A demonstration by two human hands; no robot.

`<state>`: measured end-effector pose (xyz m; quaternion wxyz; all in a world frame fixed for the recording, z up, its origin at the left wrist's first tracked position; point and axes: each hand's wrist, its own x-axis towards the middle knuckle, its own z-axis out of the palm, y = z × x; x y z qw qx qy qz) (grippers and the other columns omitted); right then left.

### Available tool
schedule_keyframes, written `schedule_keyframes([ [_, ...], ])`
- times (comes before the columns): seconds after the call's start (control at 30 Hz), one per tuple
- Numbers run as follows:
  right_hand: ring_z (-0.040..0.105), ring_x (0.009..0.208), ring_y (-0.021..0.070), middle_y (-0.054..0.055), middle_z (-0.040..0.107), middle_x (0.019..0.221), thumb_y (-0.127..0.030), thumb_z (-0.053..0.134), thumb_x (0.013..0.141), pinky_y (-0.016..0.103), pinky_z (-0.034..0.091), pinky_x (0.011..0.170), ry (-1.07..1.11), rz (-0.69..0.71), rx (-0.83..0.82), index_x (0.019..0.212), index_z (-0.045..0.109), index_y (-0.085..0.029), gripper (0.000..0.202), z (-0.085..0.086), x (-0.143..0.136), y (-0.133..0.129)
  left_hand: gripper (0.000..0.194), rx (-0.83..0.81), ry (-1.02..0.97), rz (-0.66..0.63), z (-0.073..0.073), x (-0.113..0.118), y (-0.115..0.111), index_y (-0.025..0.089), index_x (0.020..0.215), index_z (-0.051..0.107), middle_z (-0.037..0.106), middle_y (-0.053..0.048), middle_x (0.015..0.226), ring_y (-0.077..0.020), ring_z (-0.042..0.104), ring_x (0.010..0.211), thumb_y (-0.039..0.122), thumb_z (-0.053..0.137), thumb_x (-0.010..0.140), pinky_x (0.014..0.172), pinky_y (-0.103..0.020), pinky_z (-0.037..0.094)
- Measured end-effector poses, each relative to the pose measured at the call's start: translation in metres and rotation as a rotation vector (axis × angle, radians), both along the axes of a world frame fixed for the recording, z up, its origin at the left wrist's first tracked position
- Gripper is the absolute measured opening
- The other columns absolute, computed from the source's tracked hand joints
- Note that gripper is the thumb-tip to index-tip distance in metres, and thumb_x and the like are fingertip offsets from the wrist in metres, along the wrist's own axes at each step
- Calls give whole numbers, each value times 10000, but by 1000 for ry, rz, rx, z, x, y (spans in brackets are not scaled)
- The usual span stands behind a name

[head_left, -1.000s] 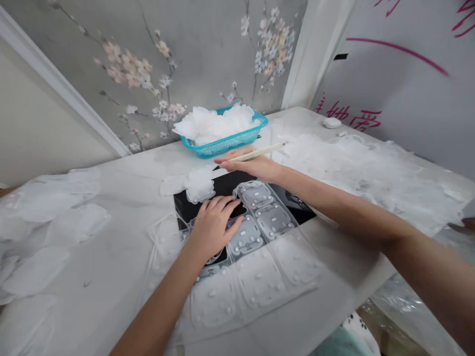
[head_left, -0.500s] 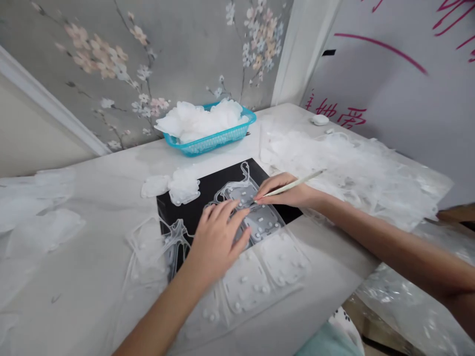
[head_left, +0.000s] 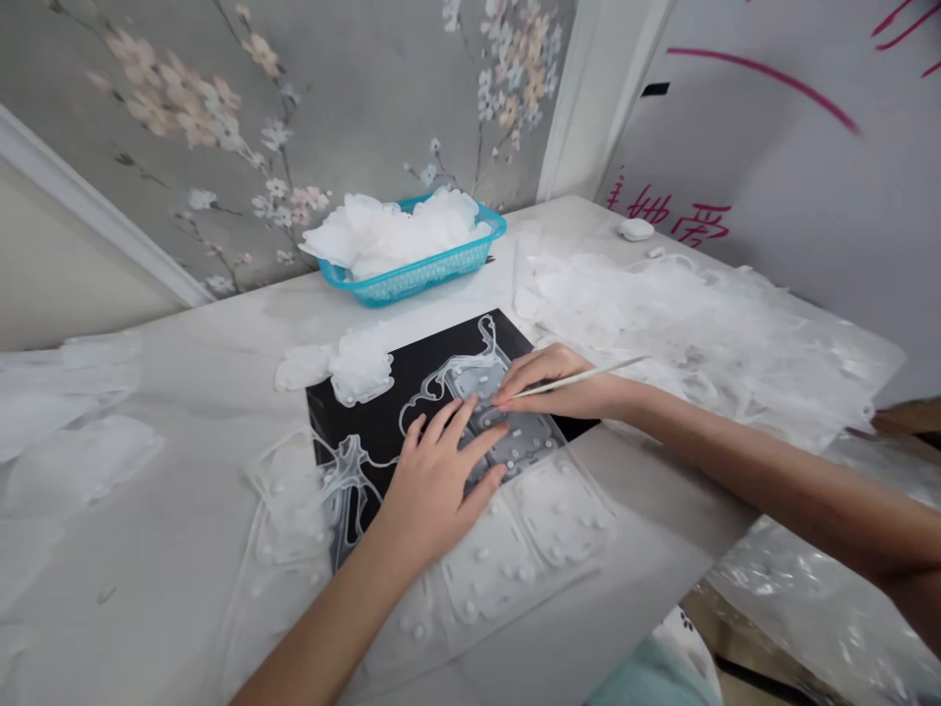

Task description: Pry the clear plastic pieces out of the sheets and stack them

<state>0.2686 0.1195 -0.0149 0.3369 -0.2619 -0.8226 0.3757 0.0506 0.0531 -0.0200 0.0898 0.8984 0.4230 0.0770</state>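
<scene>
A translucent moulded sheet (head_left: 563,510) with rounded rectangular panels and small white studs lies partly over a black mat (head_left: 419,343). My left hand (head_left: 441,471) rests on this sheet, fingers spread. My right hand (head_left: 548,378) pinches a thin, pale, pen-like stick (head_left: 588,375) close to its lower end, which points at the sheet; the tip is hidden by the fingers. Loose clear strips (head_left: 349,466) curl across the mat left of my left hand. Small white scalloped pieces (head_left: 360,368) sit at the mat's far left corner.
A blue basket (head_left: 419,279) heaped with white pieces stands at the back against the flowered wall. Translucent sheets and scraps (head_left: 698,324) cover the table's right side. More white sheets (head_left: 80,431) lie at the left. Clear plastic wrapping (head_left: 823,598) is below the right edge.
My left hand's fingers have spread a little wider on the sheet. The right hand has shifted slightly left, and the stick lies flatter. The camera view has moved slightly.
</scene>
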Motion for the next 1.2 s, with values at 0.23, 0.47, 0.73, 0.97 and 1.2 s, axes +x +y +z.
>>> schedule_keyframes([
  [0.23, 653, 715, 118, 77, 700, 808, -174, 664, 760, 204, 530, 647, 28, -6, -25, 841, 715, -125, 108, -5, 5, 3, 387, -4, -8, 9, 0, 0, 1, 356, 1280, 469, 339, -53, 1452, -281, 322, 1309, 428, 340, 923, 1007, -564, 303],
  [0.47, 646, 728, 106, 65, 697, 815, -173, 644, 779, 197, 518, 669, -12, -2, 16, 850, 709, -130, 105, -3, 3, 3, 377, 0, -18, -2, 1, 0, 1, 345, 1265, 489, 343, -46, 1449, -281, 322, 1306, 416, 359, 919, 1010, -553, 304],
  [0.73, 640, 746, 102, 68, 688, 835, -203, 605, 816, 192, 500, 683, -128, 20, 50, 857, 702, -124, 131, 7, 2, 0, 382, -19, -19, -3, 1, 0, 2, 338, 1274, 474, 340, -61, 1451, -275, 310, 1312, 416, 350, 922, 1004, -565, 297],
  [0.97, 620, 815, 110, 92, 668, 899, -249, 525, 877, 192, 473, 747, -294, 147, 59, 912, 695, -108, 223, 23, 8, 1, 376, -11, -1, 2, 2, 1, 1, 344, 1270, 476, 344, -69, 1447, -273, 313, 1314, 410, 350, 922, 1008, -563, 291],
  [1.2, 623, 805, 132, 96, 668, 880, -327, 495, 891, 211, 475, 741, -388, 137, 13, 880, 701, -126, 288, 37, 18, 3, 375, 5, 7, 5, 2, 0, 1, 358, 1278, 467, 337, -53, 1453, -277, 322, 1307, 393, 362, 920, 1001, -560, 301],
])
